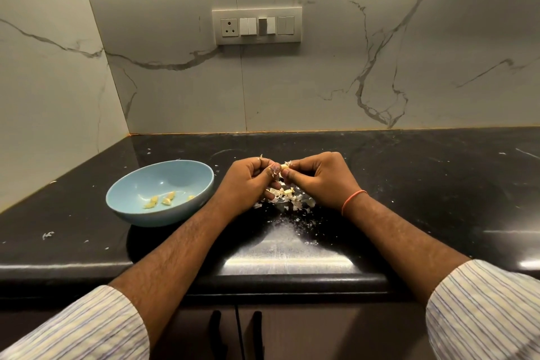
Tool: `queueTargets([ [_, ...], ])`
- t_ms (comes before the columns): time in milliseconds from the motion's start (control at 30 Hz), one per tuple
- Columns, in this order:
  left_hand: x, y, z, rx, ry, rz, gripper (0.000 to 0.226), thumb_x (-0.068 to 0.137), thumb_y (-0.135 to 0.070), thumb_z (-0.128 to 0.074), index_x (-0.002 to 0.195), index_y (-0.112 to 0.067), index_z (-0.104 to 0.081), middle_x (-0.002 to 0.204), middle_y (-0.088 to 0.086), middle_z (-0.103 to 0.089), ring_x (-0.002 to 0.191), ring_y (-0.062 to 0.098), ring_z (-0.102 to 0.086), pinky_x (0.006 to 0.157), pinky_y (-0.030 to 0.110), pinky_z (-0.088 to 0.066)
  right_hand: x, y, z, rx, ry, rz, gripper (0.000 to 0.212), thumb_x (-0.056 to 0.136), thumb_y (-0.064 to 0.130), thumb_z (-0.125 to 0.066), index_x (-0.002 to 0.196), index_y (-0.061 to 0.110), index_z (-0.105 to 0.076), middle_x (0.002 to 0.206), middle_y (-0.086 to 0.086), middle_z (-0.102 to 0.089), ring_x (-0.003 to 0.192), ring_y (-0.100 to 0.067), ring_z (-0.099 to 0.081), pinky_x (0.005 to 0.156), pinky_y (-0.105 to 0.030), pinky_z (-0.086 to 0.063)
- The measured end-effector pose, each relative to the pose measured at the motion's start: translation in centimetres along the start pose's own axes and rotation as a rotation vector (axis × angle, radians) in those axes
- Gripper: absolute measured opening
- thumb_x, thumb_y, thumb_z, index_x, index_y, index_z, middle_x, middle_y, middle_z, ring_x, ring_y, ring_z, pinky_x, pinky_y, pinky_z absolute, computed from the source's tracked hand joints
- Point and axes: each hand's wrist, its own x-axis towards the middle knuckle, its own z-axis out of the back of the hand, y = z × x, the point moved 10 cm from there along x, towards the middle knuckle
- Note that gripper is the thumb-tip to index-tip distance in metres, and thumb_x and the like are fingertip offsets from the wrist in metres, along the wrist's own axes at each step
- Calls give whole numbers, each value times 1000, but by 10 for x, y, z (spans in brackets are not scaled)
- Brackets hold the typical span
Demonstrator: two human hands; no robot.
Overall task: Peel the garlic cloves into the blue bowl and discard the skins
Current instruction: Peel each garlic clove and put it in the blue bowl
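Observation:
My left hand (248, 177) and my right hand (321, 175) meet above the black counter, both pinching one small garlic clove (284, 167) between the fingertips, with a flake of skin sticking up from it. Under the hands lies a pile of white garlic skins (287, 199) with a pale clove piece (288, 192) in it. The blue bowl (140, 181) stands left of my left hand and holds several peeled cloves (166, 200) near its front.
The black counter (409, 184) runs to a marble wall at the back and left, forming a corner. Skin flakes (48, 235) are scattered across it. A switch plate (257, 26) is on the wall. Cabinet door handles (216, 333) show below the front edge.

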Motion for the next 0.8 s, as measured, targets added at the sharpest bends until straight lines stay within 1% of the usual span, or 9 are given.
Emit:
queueTargets([
  [100,1,0,1,30,-11,-16,15,107,-16,-59,102,-12,-72,80,5,-77,76,22,-76,63,27,-64,-1,9,3,-64,-66,63,18,91,25,-83,106,15,-84,97,1,-81,86,2,-76,79,-19,-62],
  [167,2,-2,2,48,-21,-33,16,108,-17,-59,100,-13,-71,80,6,-77,70,20,-73,61,25,-62,-2,16,5,-104,-114,103,17,91,27,-82,105,17,-84,96,2,-81,84,1,-76,76,-21,-63],
  [300,0,-7,5,55,-50,-72,16,109,-17,-57,99,-13,-70,80,5,-77,61,15,-68,58,22,-57,-5,29,6,-179,-183,157,13,92,29,-80,100,21,-85,92,6,-82,78,1,-75,69,-15,-57],
  [433,0,-4,6,34,-63,-55,16,109,-20,-57,103,-11,-69,79,5,-77,61,16,-67,60,26,-59,-3,25,5,-191,-163,142,12,93,32,-79,95,23,-86,76,10,-79,62,0,-68,60,-16,-51],
  [533,2,3,9,11,-81,6,16,109,-21,-57,107,-11,-69,80,6,-78,66,21,-70,68,39,-63,0,13,6,-43,-122,90,20,88,24,-85,107,16,-84,94,4,-82,82,0,-76,77,-25,-63],
  [600,3,6,8,3,-75,21,16,109,-21,-57,109,-11,-69,82,8,-78,69,27,-72,72,44,-64,1,7,6,74,-107,51,28,86,18,-87,112,13,-82,103,1,-81,93,-3,-77,87,-32,-65],
  [667,3,6,6,-4,-71,24,15,108,-19,-58,109,-9,-69,84,11,-78,73,32,-74,73,46,-64,2,6,5,158,-97,27,28,84,16,-89,111,13,-82,102,1,-82,94,-6,-78,89,-34,-65],
  [767,3,5,6,10,-74,13,9,106,-18,-63,107,-12,-69,86,10,-77,73,19,-76,67,39,-65,2,7,5,242,-81,16,28,81,18,-90,108,13,-83,99,2,-82,92,-11,-79,86,-37,-65],
  [800,3,6,7,14,-77,9,7,104,-19,-66,105,-13,-69,87,9,-77,76,21,-78,68,41,-65,2,6,5,263,-73,6,28,81,19,-91,107,13,-83,98,3,-82,92,-12,-79,86,-37,-65],
])
